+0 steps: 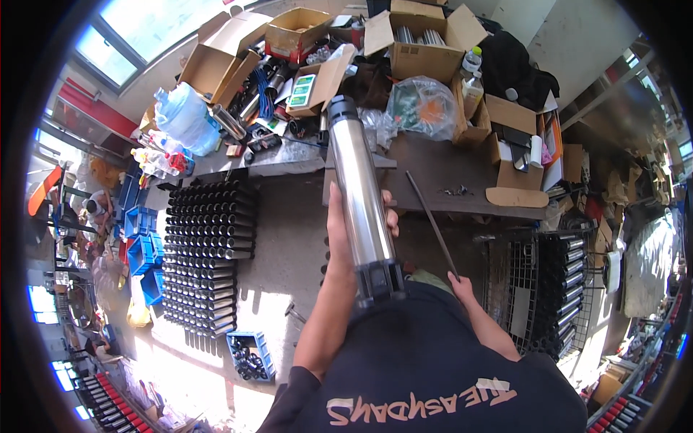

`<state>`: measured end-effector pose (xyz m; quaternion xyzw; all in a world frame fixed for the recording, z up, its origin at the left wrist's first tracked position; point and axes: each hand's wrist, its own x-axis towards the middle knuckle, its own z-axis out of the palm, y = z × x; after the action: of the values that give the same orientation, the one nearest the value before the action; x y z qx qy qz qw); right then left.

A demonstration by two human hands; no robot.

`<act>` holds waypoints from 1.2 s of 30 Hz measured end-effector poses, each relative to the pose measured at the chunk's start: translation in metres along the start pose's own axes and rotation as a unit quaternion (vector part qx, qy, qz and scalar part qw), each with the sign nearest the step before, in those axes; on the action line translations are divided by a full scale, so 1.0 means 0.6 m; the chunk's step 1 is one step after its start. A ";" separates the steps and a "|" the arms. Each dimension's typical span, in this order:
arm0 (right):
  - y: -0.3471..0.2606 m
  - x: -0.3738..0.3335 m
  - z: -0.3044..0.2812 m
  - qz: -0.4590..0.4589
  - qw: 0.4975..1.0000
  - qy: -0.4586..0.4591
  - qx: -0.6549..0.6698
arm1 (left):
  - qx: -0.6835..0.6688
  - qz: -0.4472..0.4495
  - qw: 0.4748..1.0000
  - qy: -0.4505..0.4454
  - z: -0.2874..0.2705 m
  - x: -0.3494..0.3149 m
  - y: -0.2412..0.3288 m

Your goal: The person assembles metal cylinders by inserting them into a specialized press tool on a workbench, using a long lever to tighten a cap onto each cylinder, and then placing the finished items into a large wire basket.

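My left hand (338, 231) is wrapped round a shiny metal cylinder (361, 191) with black fittings at both ends. It stands tilted in front of my chest, its far end leaning toward the workbench (462, 162). Fingertips show on its right side; the palm behind it is hidden. Lower right, my right hand (463, 289) is closed round the near end of a long thin dark rod (431, 220). The rod slants up and left to the bench, apart from the cylinder in this view.
Cardboard boxes (426, 59), a large blue water jug (186, 119) and loose parts crowd the bench. Rows of black-ended tubes (206, 256) stand at left, near a blue crate (250, 353) of black rings. A wire cage (511, 289) stands at right. Another person (97, 209) is far left.
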<state>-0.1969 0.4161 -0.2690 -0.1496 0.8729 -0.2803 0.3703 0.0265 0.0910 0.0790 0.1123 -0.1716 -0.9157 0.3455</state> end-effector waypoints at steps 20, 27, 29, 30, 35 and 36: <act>0.006 0.003 0.016 0.046 0.997 -0.038 0.050 | 0.013 -0.014 0.998 -0.053 0.006 -0.006 -0.010; 0.006 0.024 -0.004 0.036 0.999 -0.036 -0.004 | 0.111 0.014 0.987 -0.119 0.040 0.002 0.009; 0.014 0.030 -0.007 0.050 0.998 -0.042 0.002 | 0.086 0.000 0.985 -0.150 0.052 0.012 0.017; 0.012 0.027 -0.009 0.050 0.998 -0.045 -0.003 | 0.080 -0.002 0.982 -0.170 0.056 0.013 0.019; -0.014 0.002 -0.005 0.088 0.993 -0.078 0.006 | 0.013 -0.065 0.983 -0.171 0.005 0.023 -0.010; -0.021 -0.001 -0.005 0.094 0.992 -0.084 0.011 | -0.010 -0.067 0.983 -0.168 -0.046 0.019 -0.030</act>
<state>-0.1979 0.4073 -0.2596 -0.0860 0.8457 -0.2408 0.4683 0.0163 0.0896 0.0455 -0.0352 -0.2097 -0.9444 0.2507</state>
